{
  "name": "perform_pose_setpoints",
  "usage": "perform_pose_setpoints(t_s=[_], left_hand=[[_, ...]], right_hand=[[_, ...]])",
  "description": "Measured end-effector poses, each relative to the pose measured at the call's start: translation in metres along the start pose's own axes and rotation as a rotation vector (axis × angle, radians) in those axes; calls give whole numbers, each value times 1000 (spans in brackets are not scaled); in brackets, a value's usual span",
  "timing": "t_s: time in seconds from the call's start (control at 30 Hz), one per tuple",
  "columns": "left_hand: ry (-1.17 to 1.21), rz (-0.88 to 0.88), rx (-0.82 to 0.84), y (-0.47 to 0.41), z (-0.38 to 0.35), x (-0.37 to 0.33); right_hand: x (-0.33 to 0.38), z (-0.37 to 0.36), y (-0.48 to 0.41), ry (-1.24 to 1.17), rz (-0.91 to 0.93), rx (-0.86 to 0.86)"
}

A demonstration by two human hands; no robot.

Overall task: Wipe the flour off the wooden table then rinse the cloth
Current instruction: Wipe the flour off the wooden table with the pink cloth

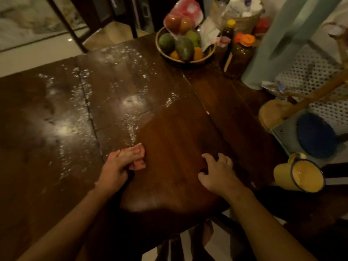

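Head view, and here is the count: two hands, one cloth, one worktop. The left hand [114,166] sits at 7 o'clock from the middle of the frame, and the right hand [216,172] at 5 o'clock.

The pink cloth [138,157] is bunched on the dark wooden worktop [178,129]. It pokes out at 1 o'clock from the left hand and lies at 9 o'clock from the right hand, with bare wood between.

The left hand has its fingers curled tight round the cloth and presses it onto the wood. The right hand holds nothing; its fingers are loosely bent and spread, with the tips resting on the worktop.

The flour [84,87] is scattered in white specks and smears from 9 o'clock round to 12 o'clock. A thin line of it runs down to meet the cloth.

One fruit basket [163,51] stands at 12 o'clock, piled with green and orange fruit. Beside it at 1 o'clock are two containers: a dark bottle [228,32] with a yellow cap and a jar [243,49] with an orange lid. One yellow mug [299,176] lies tipped at 4 o'clock, off the worktop's edge.
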State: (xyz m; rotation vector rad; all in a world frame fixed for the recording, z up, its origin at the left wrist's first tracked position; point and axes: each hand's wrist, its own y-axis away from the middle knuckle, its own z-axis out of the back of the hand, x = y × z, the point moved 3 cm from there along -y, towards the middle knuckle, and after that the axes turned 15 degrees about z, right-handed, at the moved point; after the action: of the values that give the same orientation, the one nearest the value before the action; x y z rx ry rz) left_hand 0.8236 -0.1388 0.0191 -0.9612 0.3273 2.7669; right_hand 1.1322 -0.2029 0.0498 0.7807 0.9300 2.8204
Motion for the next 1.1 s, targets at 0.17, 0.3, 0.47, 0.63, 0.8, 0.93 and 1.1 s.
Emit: perform_pose_setpoints(t_s=[0.17,0.3,0.47,0.63,0.8,0.93,1.1], left_hand=[[-179,-299,351,106,-40,-18],[-265,-355,538,148,-19,33],[15,108,116,142,66,117],[98,864,-656,107,80,151],[-36,221,-198,81,24,73],[-185,-89,109,116,24,87],[-19,513,-393,78,92,170]], right_hand=[[41,-39,-37,177,101,49],[87,-81,-55,283,222,-86],[126,-125,-56,331,276,-251],[124,-132,-57,405,246,-353],[126,-135,-59,392,224,-436],[125,-134,-59,382,210,-476],[125,-132,-59,371,201,-490]])
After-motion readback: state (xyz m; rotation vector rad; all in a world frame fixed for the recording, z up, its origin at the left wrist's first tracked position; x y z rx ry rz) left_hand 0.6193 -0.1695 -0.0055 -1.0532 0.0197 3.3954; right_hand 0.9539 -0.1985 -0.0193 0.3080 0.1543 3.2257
